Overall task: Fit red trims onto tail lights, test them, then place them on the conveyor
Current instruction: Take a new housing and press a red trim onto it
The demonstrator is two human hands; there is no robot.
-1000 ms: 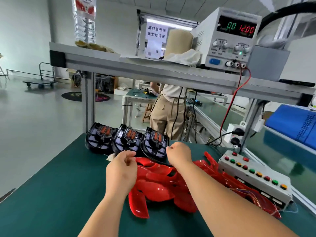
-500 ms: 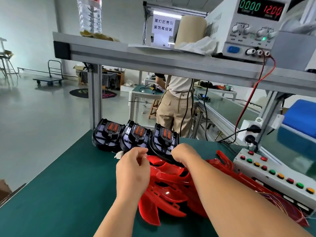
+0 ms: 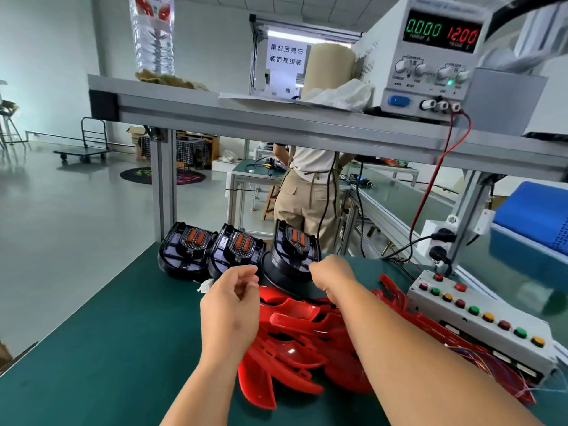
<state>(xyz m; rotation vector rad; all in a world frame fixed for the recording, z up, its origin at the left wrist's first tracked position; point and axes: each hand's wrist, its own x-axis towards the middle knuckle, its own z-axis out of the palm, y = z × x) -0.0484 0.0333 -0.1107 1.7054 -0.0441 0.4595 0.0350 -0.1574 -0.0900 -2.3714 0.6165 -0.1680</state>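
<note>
Bright, even white light fills the hall, and a strip lamp [image 3: 310, 33] glows at the back. Small glare spots shine on the red trims [image 3: 295, 318], which throw soft shadows on the counter [image 3: 107, 348]. The shelf [image 3: 276, 118] bows towards the edges, and the distance looks slightly soft.

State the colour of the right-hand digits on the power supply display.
Red digits on the power supply; head view.
</note>
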